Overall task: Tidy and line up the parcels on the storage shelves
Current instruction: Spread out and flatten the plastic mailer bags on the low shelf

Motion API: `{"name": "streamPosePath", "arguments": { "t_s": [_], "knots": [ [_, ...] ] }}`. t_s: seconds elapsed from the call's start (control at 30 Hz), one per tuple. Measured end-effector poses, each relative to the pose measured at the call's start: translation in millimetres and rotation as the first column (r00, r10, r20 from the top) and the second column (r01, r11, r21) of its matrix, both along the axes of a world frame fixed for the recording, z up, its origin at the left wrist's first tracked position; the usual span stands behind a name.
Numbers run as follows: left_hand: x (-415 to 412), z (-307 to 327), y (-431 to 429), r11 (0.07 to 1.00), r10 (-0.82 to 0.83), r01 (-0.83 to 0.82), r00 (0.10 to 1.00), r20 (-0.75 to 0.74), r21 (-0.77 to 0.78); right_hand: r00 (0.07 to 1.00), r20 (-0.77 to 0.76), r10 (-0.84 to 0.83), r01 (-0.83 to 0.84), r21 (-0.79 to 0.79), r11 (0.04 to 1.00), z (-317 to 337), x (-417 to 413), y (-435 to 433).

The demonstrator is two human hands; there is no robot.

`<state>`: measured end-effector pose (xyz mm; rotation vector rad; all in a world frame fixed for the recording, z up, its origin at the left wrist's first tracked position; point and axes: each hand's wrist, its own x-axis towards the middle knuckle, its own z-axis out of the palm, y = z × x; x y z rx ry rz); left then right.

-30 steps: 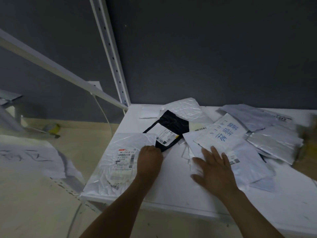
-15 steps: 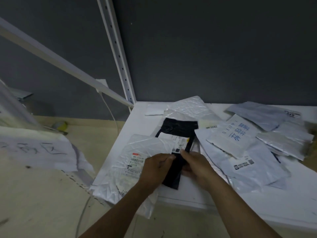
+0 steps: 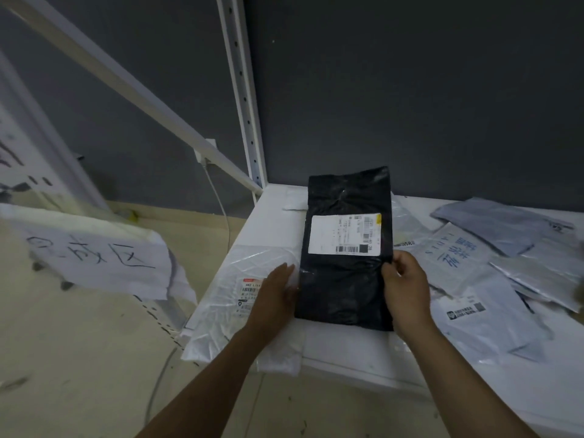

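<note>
You hold the black parcel (image 3: 344,289) between your two hands, over the front part of the white shelf (image 3: 347,349). Its lower edge is down near the shelf, and its upper end stands up in front of the dark wall (image 3: 410,90). The white label (image 3: 344,234) on the black parcel faces you.

Your right hand (image 3: 406,290) pinches the right edge of the black parcel, with the thumb in front and the other fingers curled behind. Your left hand (image 3: 278,295) lies with straight fingers along the left edge of the black parcel. It touches that edge without gripping and rests on the clear parcel (image 3: 234,273), which lies just left of the black parcel and hangs a little over the shelf's edge.

To the right of the black parcel a white parcel with blue writing (image 3: 452,251) lies on other grey parcels (image 3: 493,222), all in a loose pile. Behind and left of the black parcel stands the white post (image 3: 243,90). Far left of it hangs a paper sign (image 3: 94,257) with handwriting.
</note>
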<state>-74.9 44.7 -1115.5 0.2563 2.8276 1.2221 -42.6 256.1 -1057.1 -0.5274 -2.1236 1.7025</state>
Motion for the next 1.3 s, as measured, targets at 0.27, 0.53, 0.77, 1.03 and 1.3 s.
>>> {"name": "streamPosePath", "arguments": {
  "t_s": [0.27,0.53,0.77,1.03,1.3],
  "knots": [
    [13,7,-35,0.948,0.317,-0.318,0.946,-0.066,-0.006,0.943,0.261,0.208,-0.218,0.01,0.976,-44,5,-38],
    [10,1,-49,0.857,-0.022,-0.003,0.999,-0.041,-0.515,0.874,0.336,0.351,-0.482,0.5,0.72,-51,0,-69],
    [3,-10,-51,0.797,-0.05,0.077,0.997,0.062,-0.598,0.88,0.399,0.259,-0.462,0.846,0.266,-57,-30,-30],
    [-1,-12,-46,0.808,-0.02,0.039,0.999,0.039,-0.588,0.71,0.63,0.313,-0.682,0.726,0.086,-46,-30,-14],
    [8,-9,-37,0.826,-0.028,0.044,0.999,0.037,-0.561,0.9,0.222,0.377,-0.303,0.937,0.174,-37,-16,-10]
  ]
}}
